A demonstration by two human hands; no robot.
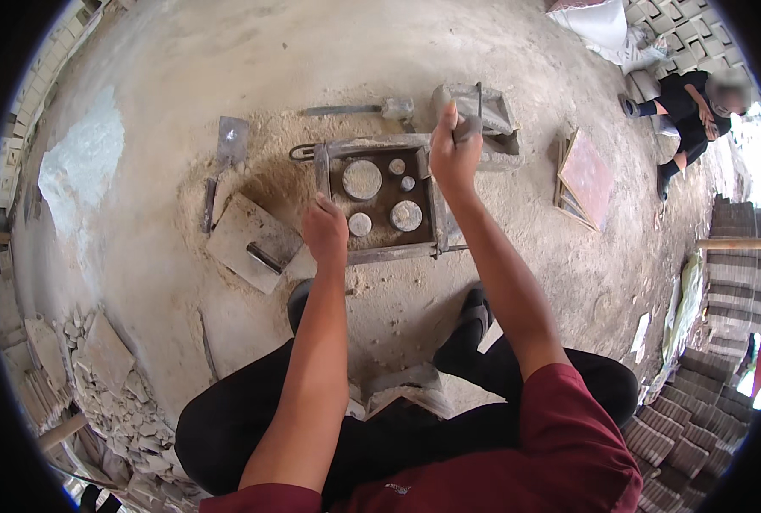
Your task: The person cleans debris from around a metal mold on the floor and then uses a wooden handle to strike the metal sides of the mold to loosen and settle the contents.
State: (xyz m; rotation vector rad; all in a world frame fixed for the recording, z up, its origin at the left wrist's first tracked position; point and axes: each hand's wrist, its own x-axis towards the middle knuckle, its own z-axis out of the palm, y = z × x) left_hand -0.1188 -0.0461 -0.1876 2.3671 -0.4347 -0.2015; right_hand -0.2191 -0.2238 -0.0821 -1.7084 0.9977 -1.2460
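Note:
On the floor before me lies a rectangular frame mould (389,255), its inside holding several pale round discs of different sizes, among them a large disc (362,180) and a smaller disc (360,225). My left hand (325,229) is closed on the frame's left side, near its lower corner. Above the frame's right side, my right hand (455,158) is closed round a dark tool (480,98) with a thin, upright bar or blade; its exact kind is hard to make out. A grey, box-like frame (504,145) sits just behind that hand.
Left of the mould lie a square board with a dark handle (239,235) and a flat metal plate (232,141). Behind it rests a long-handled tool (346,110). Stacked square tiles (585,179) are to the right. A person (692,111) sits at the far right.

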